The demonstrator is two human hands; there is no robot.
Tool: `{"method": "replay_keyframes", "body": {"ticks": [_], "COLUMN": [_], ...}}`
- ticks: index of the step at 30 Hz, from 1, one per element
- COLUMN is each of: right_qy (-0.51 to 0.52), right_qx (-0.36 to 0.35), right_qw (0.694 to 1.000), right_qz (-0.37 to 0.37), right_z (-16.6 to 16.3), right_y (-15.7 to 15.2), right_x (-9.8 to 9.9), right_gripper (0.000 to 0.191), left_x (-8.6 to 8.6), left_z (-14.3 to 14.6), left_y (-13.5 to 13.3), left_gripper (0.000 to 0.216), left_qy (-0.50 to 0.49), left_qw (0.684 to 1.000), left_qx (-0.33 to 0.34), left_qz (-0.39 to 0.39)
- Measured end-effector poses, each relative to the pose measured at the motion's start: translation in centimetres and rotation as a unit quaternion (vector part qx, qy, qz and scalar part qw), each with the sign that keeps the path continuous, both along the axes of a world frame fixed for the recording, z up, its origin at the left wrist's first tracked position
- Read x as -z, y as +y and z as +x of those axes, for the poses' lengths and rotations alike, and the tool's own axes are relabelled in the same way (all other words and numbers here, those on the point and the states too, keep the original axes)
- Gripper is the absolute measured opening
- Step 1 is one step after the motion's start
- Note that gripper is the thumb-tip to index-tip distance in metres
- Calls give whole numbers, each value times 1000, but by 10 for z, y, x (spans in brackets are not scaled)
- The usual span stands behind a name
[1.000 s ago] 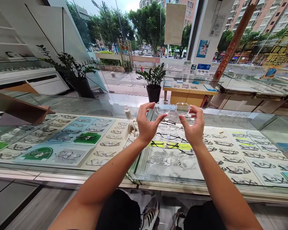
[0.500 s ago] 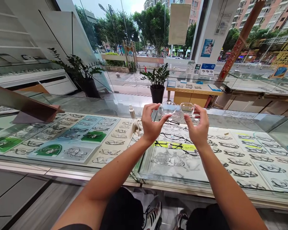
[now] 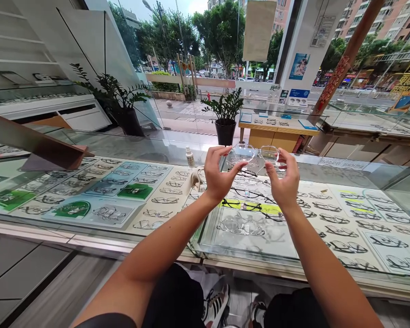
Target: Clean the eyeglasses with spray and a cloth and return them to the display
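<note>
A pair of clear-framed eyeglasses (image 3: 257, 151) is held up above the glass counter, lenses facing the street window. My left hand (image 3: 218, 173) pinches its left side between thumb and fingers. On the other side, my right hand (image 3: 283, 178) grips the right rim and temple area the same way. A small white spray bottle (image 3: 190, 157) stands on the counter to the left of my left hand. Beside that hand lies a crumpled beige cloth (image 3: 195, 180), partly hidden by my wrist.
Rows of eyeglasses (image 3: 335, 219) lie inside the glass display counter (image 3: 205, 260). A brown angled stand (image 3: 68, 157) rests on the counter at left. Potted plants (image 3: 224, 130) and a wooden display table (image 3: 276, 132) stand beyond, near the window.
The eyeglasses have tilted slightly, their right side now a little farther away, with both hands still on them. My view has shifted a little.
</note>
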State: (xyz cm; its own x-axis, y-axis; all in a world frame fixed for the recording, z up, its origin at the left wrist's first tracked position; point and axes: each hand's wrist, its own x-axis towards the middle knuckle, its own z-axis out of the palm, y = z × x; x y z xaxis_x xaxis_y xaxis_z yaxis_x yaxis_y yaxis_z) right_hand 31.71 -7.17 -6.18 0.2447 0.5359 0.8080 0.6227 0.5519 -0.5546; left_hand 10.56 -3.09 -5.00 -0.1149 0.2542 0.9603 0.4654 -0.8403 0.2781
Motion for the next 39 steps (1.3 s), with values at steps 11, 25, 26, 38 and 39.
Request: {"method": "replay_keyframes", "body": {"ticks": [11,25,26,38,39], "right_qy": [0,3,3,4,2], "right_qx": [5,28,27,19,21], "right_qw": [1000,999,999,1000,1000], "right_qz": [-12,25,23,6,5], "right_z": [-1,-1,-1,-5,-5], "right_y": [1,-3,-3,-4,-4], "right_x": [0,-5,-5,-5,-4], "right_gripper": [59,57,58,57,57], "left_x": [0,0,0,-2,-2], "left_z": [-1,-3,-3,-3,-3], "left_y": [1,6,6,4,4], "left_gripper": [53,51,52,52,52], "left_qy": [6,13,15,24,26], "left_qw": [1000,998,998,999,999], "left_qx": [5,39,37,25,22], "left_qz": [-6,-56,-56,-37,-39]}}
